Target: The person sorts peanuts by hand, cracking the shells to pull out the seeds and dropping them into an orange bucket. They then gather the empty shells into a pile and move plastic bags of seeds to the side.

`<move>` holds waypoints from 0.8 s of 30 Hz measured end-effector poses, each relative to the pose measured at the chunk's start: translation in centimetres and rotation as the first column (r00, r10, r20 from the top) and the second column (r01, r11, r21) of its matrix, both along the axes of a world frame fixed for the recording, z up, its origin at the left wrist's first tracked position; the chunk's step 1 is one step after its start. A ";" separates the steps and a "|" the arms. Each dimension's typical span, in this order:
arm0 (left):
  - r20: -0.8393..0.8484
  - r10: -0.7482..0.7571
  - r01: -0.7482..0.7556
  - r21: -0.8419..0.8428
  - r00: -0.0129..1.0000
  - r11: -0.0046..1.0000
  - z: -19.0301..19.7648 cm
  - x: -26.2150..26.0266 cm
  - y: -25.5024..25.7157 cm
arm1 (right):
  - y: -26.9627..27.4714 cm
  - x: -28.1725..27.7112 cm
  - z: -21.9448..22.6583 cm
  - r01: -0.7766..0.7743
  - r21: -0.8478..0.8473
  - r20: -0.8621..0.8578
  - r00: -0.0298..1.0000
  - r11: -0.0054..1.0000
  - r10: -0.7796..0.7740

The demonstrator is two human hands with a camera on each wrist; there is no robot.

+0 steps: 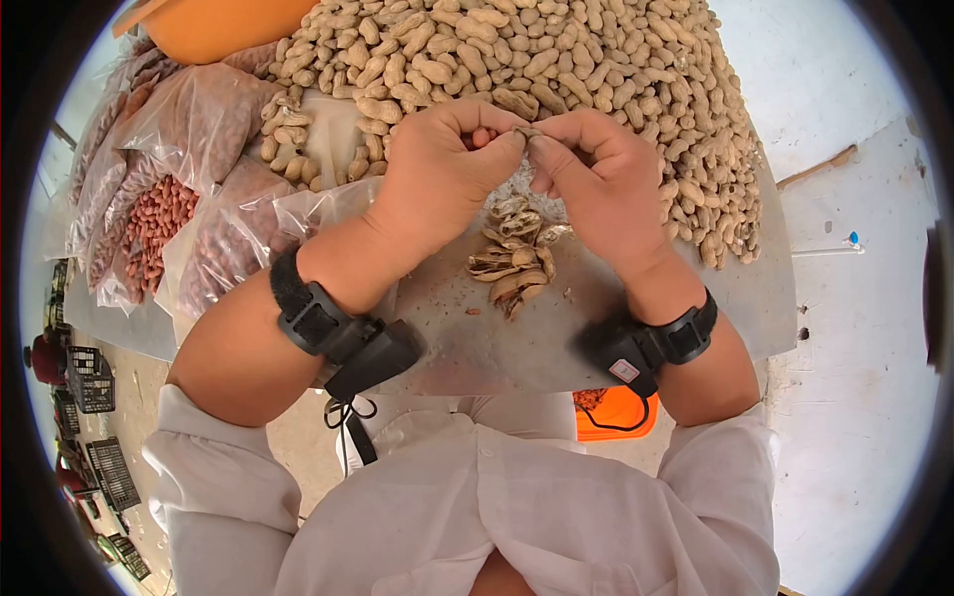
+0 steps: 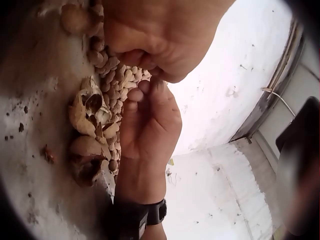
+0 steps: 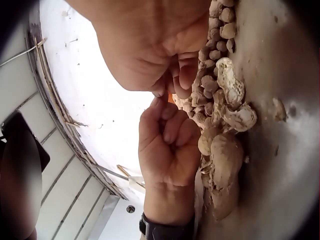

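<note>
Above the near part of the grey table (image 1: 437,348), both hands meet fingertip to fingertip. Thumb and curled fingers of my left hand (image 1: 442,164) pinch one side of a small peanut (image 1: 525,131), mostly hidden by the fingertips. My right hand (image 1: 608,179) pinches its other side, fingers bent inward. In both wrist views the fingertips come together at the same spot. Below them lies a small heap of split, hollow peanut shells (image 1: 517,266), also close up in the left wrist view as pale shells (image 2: 90,112).
A large mound of unshelled peanuts (image 1: 616,70) covers the far side. Clear plastic bags (image 1: 189,124) of red peanut kernels (image 1: 159,223) lie at left, with an orange basin (image 1: 219,25) behind. An orange container (image 1: 618,415) stands below the table edge; dark crates (image 1: 91,382) are on the floor.
</note>
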State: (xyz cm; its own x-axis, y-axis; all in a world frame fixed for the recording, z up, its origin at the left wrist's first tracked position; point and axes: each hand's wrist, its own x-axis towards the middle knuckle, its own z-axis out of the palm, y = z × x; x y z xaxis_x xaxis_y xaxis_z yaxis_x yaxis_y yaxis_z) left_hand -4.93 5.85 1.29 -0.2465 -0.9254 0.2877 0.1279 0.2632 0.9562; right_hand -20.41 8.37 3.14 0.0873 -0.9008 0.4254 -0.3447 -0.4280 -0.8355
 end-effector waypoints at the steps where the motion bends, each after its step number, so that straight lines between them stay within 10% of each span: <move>1: -0.007 0.001 -0.001 -0.004 1.000 1.000 0.0 -0.1 0.1 | 0.1 0.1 0.1 0.006 0.011 0.005 1.000 1.000 -0.006; 12: -0.124 -0.039 0.041 0.012 0.991 0.999 0.1 -0.4 0.3 | -1.0 -0.3 -0.7 -0.401 0.235 0.704 0.698 0.885 0.129; 18: -0.317 -0.104 0.182 0.228 0.943 0.956 0.4 -0.2 -0.2 | -1.0 -0.2 -0.7 -0.308 0.128 0.633 0.757 0.943 0.162; 24: -0.569 -0.145 0.437 0.418 0.809 0.797 0.5 0.4 -0.4 | -0.3 -0.3 -0.2 -0.070 -0.088 0.207 0.974 0.994 0.087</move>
State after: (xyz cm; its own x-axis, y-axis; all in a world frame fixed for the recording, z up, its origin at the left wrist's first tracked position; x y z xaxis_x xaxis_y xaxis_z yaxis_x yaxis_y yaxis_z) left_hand -4.56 5.40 1.74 -0.4905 -0.8704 -0.0429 0.5943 -0.3701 0.7140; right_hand -20.75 8.04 2.92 0.0570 -0.8570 0.5121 -0.1277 -0.5150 -0.8476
